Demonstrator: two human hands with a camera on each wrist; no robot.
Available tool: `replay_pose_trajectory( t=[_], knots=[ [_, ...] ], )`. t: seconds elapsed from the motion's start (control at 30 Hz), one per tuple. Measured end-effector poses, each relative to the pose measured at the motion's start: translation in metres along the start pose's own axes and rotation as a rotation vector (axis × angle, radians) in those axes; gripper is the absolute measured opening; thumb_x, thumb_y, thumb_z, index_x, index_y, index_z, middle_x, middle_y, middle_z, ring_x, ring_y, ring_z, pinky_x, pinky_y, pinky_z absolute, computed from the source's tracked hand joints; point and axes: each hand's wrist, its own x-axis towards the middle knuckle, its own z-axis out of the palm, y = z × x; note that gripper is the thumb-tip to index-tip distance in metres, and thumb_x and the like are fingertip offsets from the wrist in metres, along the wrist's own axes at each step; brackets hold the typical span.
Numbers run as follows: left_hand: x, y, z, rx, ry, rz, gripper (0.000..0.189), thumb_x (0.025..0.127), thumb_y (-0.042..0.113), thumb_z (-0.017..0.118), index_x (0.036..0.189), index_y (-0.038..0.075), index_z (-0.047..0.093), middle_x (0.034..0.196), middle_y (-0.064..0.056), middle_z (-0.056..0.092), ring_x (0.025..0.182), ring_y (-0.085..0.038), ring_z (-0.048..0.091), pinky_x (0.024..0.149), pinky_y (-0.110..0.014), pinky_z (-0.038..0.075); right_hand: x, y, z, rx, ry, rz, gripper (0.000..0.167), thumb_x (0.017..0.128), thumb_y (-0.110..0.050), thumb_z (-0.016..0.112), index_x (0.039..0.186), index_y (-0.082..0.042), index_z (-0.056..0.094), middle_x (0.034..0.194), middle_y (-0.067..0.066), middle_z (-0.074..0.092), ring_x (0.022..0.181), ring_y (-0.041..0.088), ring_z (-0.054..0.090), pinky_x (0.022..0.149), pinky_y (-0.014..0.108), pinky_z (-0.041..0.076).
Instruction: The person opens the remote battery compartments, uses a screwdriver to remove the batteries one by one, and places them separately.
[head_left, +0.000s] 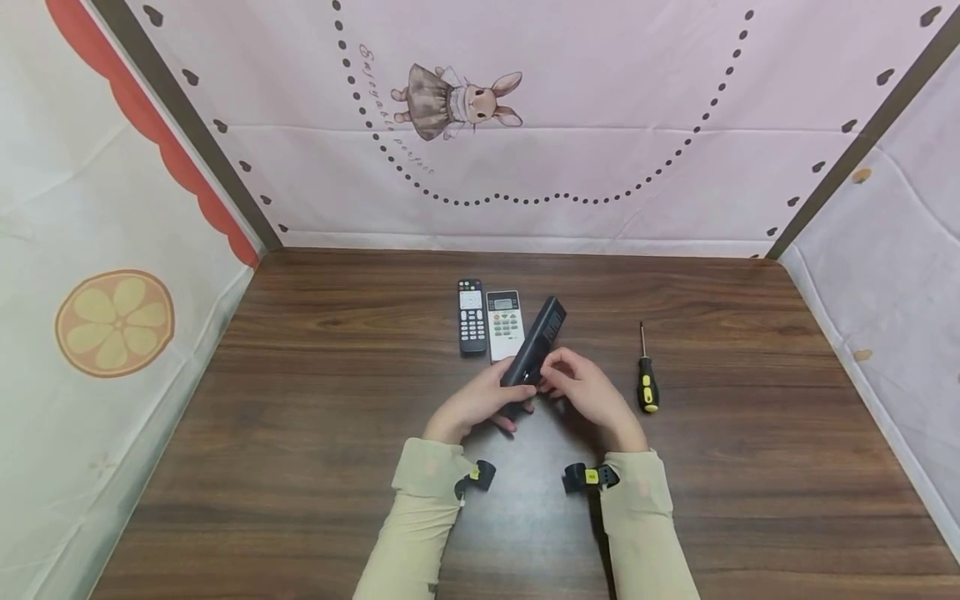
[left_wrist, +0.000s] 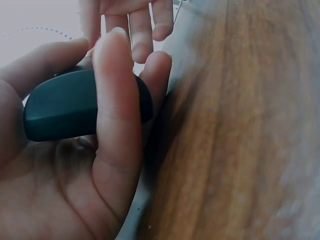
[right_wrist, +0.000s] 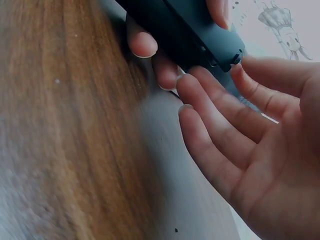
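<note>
A black remote control (head_left: pixel 546 327) is gripped in my left hand (head_left: pixel 472 402), its far end tilted up to the right. The left thumb lies across its upper face, while fingers wrap beneath, as the left wrist view shows around the near end (left_wrist: pixel 62 107). My right hand (head_left: pixel 588 393) is at the right side of the remote. In the right wrist view, a battery cover (right_wrist: pixel 207 32) stands slightly raised from the remote's body, and the right thumb and index finger pinch its small end tab (right_wrist: pixel 235 61). The other right fingers extend loosely below.
Behind the hands, a dark grey remote (head_left: pixel 472 321) and a white remote (head_left: pixel 505 321) lie side by side on the wooden table (head_left: pixel 337 400). To the right lies a black and yellow screwdriver (head_left: pixel 647 383). Printed cloth (head_left: pixel 585 100) hangs along the back and sides.
</note>
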Motion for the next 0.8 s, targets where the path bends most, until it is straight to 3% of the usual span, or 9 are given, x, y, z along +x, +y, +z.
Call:
replay_pose_trajectory(
  t=[0.2, 0.33, 0.53, 0.67, 0.8],
  knots=[
    [0.001, -0.001, 0.0, -0.03, -0.004, -0.012, 0.047, 0.084, 0.025, 0.063, 0.125, 0.014, 0.043, 0.094, -0.025, 0.06, 0.084, -0.035, 0.059, 0.053, -0.047, 0.052, 0.002, 0.003, 0.001, -0.036, 0.018, 0.002, 0.02, 0.085, -0.023, 0.062, 0.098, -0.013, 0.052, 0.083, 0.002, 0.064, 0.077, 0.019, 0.061, 0.068, 0.035, 0.05],
    [0.002, -0.001, 0.0, -0.013, 0.033, -0.023, 0.049, 0.083, 0.028, 0.064, 0.125, 0.015, 0.044, 0.097, -0.019, 0.059, 0.079, -0.03, 0.06, 0.052, -0.044, 0.052, 0.001, 0.002, 0.001, -0.076, 0.006, -0.01, 0.02, 0.085, -0.025, 0.061, 0.103, -0.018, 0.057, 0.079, 0.001, 0.063, 0.073, 0.019, 0.06, 0.068, 0.034, 0.048],
    [0.003, -0.003, 0.0, -0.005, 0.075, -0.037, 0.051, 0.082, 0.026, 0.064, 0.126, 0.015, 0.042, 0.104, -0.016, 0.054, 0.077, -0.028, 0.059, 0.053, -0.045, 0.052, 0.001, 0.002, 0.002, -0.094, -0.01, 0.004, 0.013, 0.085, -0.028, 0.061, 0.094, -0.019, 0.063, 0.08, 0.001, 0.062, 0.075, 0.018, 0.06, 0.071, 0.033, 0.048],
    [0.004, -0.002, 0.0, -0.007, 0.073, -0.043, 0.051, 0.083, 0.026, 0.063, 0.127, 0.014, 0.041, 0.101, -0.017, 0.057, 0.079, -0.029, 0.06, 0.053, -0.043, 0.052, 0.001, 0.005, -0.005, -0.11, 0.009, -0.008, 0.025, 0.085, -0.026, 0.061, 0.109, -0.021, 0.058, 0.08, 0.0, 0.063, 0.074, 0.018, 0.061, 0.069, 0.033, 0.047],
    [0.005, -0.002, 0.0, -0.029, 0.049, -0.05, 0.049, 0.085, 0.024, 0.062, 0.126, 0.011, 0.039, 0.093, -0.021, 0.061, 0.081, -0.031, 0.062, 0.052, -0.041, 0.053, -0.003, 0.012, -0.02, -0.132, 0.092, 0.004, 0.038, 0.085, -0.026, 0.062, 0.121, -0.024, 0.052, 0.08, -0.001, 0.063, 0.071, 0.015, 0.062, 0.067, 0.033, 0.046]
  ],
)
